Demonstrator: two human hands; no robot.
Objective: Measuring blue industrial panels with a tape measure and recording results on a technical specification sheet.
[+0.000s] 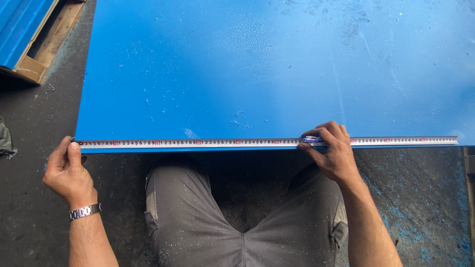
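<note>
Tape measure stretched along the blue sheet's near edge.
Left hand pinches its end; right hand, to the right along it, grips a small marker.

Counting what is showing on the floor

Showing are one blue sheet, one tape measure, two hands, one wristwatch.

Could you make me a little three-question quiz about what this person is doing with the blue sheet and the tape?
1. True or false: the measuring tape lies along the near edge of the blue sheet.
2. Which hand pins the tape's end at the sheet's corner? A) left hand B) right hand
3. What is on the left wrist?

Key: 1 true. 2 A. 3 A metal wristwatch.
</note>
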